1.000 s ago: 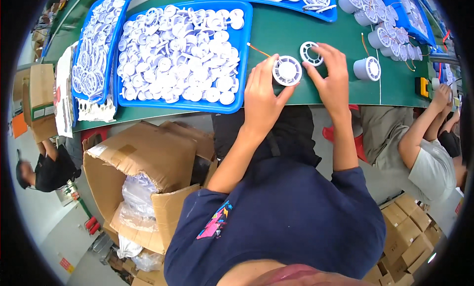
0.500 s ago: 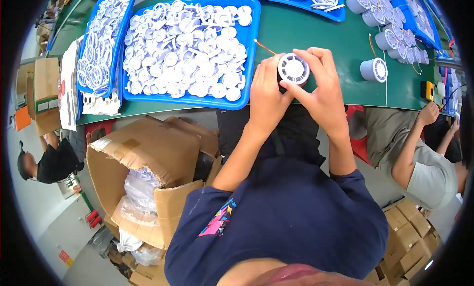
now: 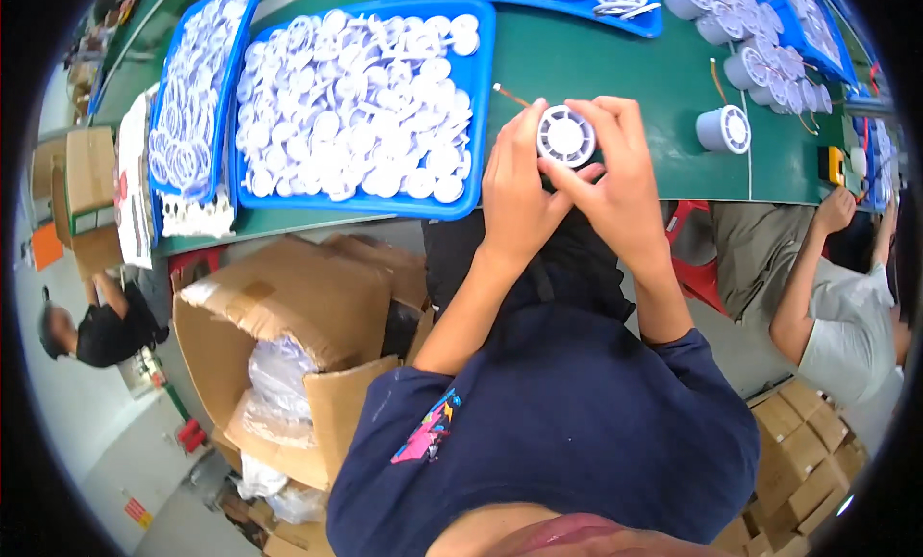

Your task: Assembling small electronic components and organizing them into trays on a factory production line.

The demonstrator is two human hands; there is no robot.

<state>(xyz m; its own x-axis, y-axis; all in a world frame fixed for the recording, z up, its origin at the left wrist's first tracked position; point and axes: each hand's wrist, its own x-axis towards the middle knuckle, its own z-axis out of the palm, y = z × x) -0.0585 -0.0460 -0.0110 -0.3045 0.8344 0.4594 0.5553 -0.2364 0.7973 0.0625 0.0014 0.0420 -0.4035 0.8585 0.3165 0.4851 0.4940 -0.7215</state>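
Note:
Between my two hands sits a round white plastic housing [image 3: 566,139], its slotted face turned up and a thin wire sticking out at its upper left. My left hand [image 3: 516,177] is closed around its left side. The fingers of my right hand [image 3: 618,163] curl over its right side, with the thumb across the near edge. To the right, a matching white housing [image 3: 724,130] lies on the green table [image 3: 654,72]. At my left is a blue tray [image 3: 486,86] heaped with small white round parts [image 3: 351,115] that have stems.
A narrower blue tray [image 3: 252,9] of white rings overlaps the left side. Another blue tray [image 3: 656,24] lies at the back. Several white housings [image 3: 745,72] stand at back right. An open cardboard box [image 3: 288,297] is below the table; a co-worker's hand [image 3: 835,209] is at right.
My hands still hold the housing, with only slight finger shifts. The whole view has shifted slightly, and the co-worker's hand at right has moved a little upward.

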